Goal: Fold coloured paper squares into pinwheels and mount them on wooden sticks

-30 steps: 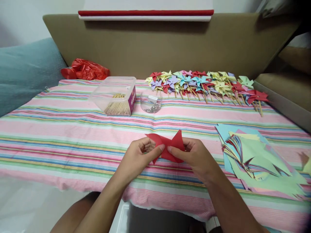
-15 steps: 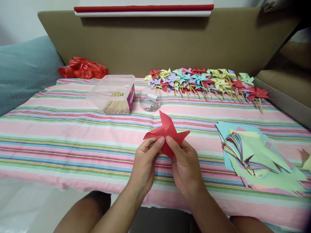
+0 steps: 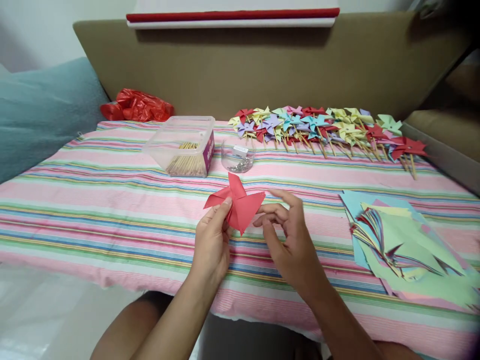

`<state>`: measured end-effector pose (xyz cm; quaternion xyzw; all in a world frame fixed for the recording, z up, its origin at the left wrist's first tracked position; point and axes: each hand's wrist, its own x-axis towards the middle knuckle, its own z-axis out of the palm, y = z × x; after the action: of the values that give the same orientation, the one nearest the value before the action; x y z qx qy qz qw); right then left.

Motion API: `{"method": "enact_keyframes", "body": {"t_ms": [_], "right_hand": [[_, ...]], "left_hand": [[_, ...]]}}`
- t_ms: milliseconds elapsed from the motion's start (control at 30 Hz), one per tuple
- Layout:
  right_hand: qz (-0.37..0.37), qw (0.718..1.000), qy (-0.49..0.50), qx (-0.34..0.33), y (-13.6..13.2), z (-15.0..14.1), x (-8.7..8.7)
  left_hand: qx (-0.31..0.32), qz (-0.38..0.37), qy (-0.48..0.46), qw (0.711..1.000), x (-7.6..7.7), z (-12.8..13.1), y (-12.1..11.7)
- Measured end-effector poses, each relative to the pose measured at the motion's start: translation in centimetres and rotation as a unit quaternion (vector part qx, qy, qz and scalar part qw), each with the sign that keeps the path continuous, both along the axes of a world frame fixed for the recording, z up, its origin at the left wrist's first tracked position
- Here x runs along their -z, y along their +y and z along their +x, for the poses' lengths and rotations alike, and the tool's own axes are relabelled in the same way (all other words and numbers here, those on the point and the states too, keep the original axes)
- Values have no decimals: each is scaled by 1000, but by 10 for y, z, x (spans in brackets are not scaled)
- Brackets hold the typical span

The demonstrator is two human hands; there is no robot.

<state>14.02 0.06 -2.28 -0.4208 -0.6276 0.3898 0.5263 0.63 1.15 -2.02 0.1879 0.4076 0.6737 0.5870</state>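
A red paper pinwheel (image 3: 242, 205) with folded blades is pinched near its centre by my left hand (image 3: 213, 235), thumb on top. No stick shows on it. To its right, my right hand (image 3: 287, 232) is off the paper, its fingers apart and bent, with nothing visible in them. Beyond the pinwheel stands a round clear tub (image 3: 238, 156) holding small silvery pins. Beside it on the left is a clear plastic box (image 3: 180, 142) with a bundle of thin wooden sticks (image 3: 187, 162).
Many-coloured pinwheels on sticks (image 3: 330, 127) lie in a row at the back right. Cut coloured paper sheets (image 3: 420, 250) are stacked at the right. A red plastic bag (image 3: 140, 105) sits at the back left on the striped cloth (image 3: 112, 210).
My right hand has let go of the pinwheel and moved right, its fingers opening. My left hand keeps hold and has shifted left with the pinwheel, which is turned slightly. The view has shifted a little.
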Motion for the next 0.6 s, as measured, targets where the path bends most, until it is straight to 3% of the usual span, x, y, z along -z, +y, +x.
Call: {"method": "enact_keyframes", "body": {"t_ms": [100,267,433,600], "right_hand": [[115,977,-178,6,3,5,1],[195,956,-214,37,5,8,2],[204,956,-207,34,5,12,-2],[145,976,-156,43,4,14,-7]], "left_hand": [[-10,-1,7,1000,1,-3,0],[3,-1,35,999,3,2,-2],[-8,11,62,998,-1,5,-4],[-3,8,99,995,-2,6,-5]]}}
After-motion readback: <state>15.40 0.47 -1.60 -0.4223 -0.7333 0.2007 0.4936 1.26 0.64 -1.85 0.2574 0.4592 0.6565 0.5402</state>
